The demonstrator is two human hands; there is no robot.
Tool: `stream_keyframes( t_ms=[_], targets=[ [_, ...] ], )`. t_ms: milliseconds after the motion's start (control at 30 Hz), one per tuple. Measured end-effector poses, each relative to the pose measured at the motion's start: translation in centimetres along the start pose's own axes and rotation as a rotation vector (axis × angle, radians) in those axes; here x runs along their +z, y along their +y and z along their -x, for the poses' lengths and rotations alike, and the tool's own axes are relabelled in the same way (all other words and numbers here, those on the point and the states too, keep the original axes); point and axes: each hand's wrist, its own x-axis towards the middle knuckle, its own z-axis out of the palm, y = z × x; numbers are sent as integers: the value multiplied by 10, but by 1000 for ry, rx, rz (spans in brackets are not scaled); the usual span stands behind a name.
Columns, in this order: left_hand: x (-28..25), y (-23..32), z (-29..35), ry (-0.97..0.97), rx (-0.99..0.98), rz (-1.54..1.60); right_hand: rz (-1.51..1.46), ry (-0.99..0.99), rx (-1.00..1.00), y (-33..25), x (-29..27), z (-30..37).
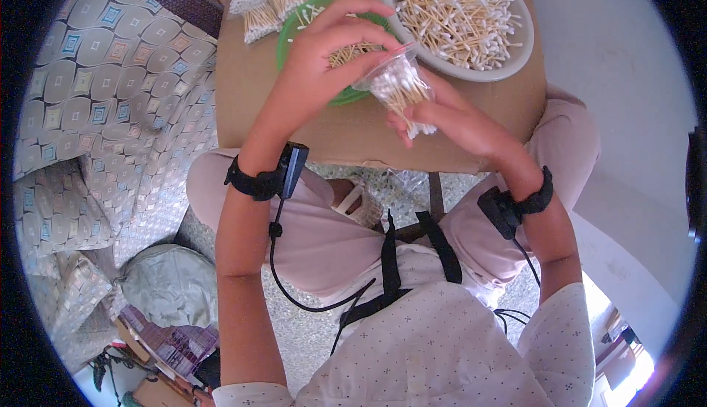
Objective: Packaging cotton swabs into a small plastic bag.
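"What do you have in your right hand?"

"Your right hand (pixel 455 115) is closed around the lower part of a small clear bag (pixel 402 87) of cotton swabs, your thumb lying across its front and some fingertips showing past its lower left side. The bag sits tilted in the air above the near part of the counter (pixel 250 101), its top leaning toward your left."

"And your left?"

"Your left hand (pixel 318 55) arches over the green basket (pixel 283 45), fingers curved and spread. The thumb and a fingertip reach the bag's upper edge, where a thin reddish line runs. Whether you are pinching the plastic there or only touching it, I cannot tell."

"How do the swabs in your bag lie?"

"Roughly side by side, aslant, with white tips showing at both ends and pale sticks between."

"What else is around your hands?"

"Beneath your left hand, more loose swabs (pixel 346 55) lie in the basket, partly hidden by your fingers. To the right of it stands a whitish bowl (pixel 527 45) heaped with swabs pointing every way. At the far left of the counter, just beyond the basket, you have several filled bags (pixel 274 1) bunched together. Each of your forearms wears a black strap with a small device, the left one (pixel 293 171) with a cable running from it."
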Motion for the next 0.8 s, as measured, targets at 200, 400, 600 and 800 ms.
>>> stream_keyframes(
  t_ms=[200, 400, 600, 800],
  targets=[
    [2, -2, 0, -12, 34, 42, 163, 63, 132, -12, 7, -1],
    [0, 4, 0, -62, 50, -3, 180, 106, 156, -6, 3, -4],
    [-7, -1, 1, -107, 56, -61, 281, 160, 26, 0, 2, -5],
    [-3, -5, 2, -112, 23, 13, 298, 145, 91, -2, 0, -5]
  ],
)
